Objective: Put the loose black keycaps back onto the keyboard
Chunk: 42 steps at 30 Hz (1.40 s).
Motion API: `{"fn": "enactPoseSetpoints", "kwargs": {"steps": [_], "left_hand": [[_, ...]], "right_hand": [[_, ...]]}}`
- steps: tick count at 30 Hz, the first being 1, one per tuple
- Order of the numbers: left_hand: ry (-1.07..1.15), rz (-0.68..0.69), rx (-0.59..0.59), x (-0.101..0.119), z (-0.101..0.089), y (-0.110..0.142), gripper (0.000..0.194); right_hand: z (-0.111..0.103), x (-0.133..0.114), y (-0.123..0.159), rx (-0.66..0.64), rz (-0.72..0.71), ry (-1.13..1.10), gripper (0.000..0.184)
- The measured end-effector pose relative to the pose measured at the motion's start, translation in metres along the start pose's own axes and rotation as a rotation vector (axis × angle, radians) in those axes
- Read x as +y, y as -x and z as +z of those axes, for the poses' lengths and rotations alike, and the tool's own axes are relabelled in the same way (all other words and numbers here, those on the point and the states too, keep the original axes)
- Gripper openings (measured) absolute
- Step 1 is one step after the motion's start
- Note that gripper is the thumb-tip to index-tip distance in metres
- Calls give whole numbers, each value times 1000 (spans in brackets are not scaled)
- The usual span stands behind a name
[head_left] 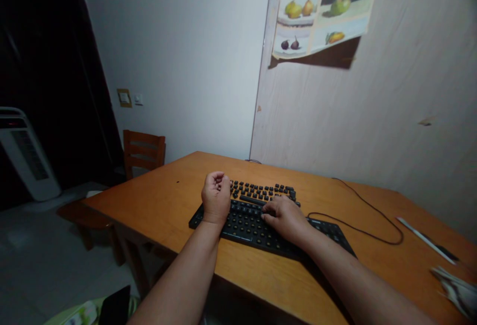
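A black keyboard (242, 233) lies on the table with many bare key switches showing and some keycaps seated along its far rows. Just behind it, loose black keycaps (257, 189) are laid out in rows on the wood. My left hand (216, 198) is raised over the keyboard's left part, fingers curled in; whatever it may hold is hidden. Over the keyboard's middle, my right hand (285, 215) has thumb and fingertips bent close together at the far key rows. Anything small between those fingertips is too small to make out.
The keyboard's black cable (372, 239) loops across the wooden table (164, 201) on the right. Beyond it lie a white strip (425, 239) and a crumpled cloth (456, 287). A wooden chair (143, 148) stands at the far left, near the wall.
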<state>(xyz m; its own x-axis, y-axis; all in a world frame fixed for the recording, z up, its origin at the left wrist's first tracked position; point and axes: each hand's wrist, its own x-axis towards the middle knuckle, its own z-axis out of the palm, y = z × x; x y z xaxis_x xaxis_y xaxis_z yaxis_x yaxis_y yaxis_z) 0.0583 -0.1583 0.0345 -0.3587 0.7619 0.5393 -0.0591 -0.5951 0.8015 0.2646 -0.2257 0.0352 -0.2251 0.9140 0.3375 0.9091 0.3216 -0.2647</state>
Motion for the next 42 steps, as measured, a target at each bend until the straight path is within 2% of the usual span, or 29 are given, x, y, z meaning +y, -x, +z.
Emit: {"fn": "enactPoseSetpoints", "kwargs": {"steps": [6, 9, 12, 17, 22, 28, 33, 38, 42], "left_hand": [[127, -49, 111, 14, -4, -15, 22], [186, -52, 171, 23, -13, -34, 25], [143, -34, 201, 22, -26, -53, 24], [80, -110, 216, -10, -47, -72, 23], [-2, -239, 201, -40, -55, -81, 24], [-54, -312, 188, -50, -55, -94, 23], [-87, -318, 159, -69, -59, -93, 22], [-158, -367, 50, -85, -63, -87, 23], [-162, -384, -27, -89, -63, -87, 23]], "right_hand": [[-1, -1, -2, -16, 16, 0, 6], [-1, -2, -2, -23, 14, -9, 6], [0, -2, -2, -29, 21, -17, 4], [1, -3, -3, -38, 51, -9, 3], [4, -9, -6, -40, 92, 35, 8], [1, -10, -1, -32, 79, 71, 11], [-10, -8, 8, 3, 44, 112, 24], [-15, -15, 13, -67, -42, 171, 27], [-13, -19, 12, -49, -31, 174, 26]]}}
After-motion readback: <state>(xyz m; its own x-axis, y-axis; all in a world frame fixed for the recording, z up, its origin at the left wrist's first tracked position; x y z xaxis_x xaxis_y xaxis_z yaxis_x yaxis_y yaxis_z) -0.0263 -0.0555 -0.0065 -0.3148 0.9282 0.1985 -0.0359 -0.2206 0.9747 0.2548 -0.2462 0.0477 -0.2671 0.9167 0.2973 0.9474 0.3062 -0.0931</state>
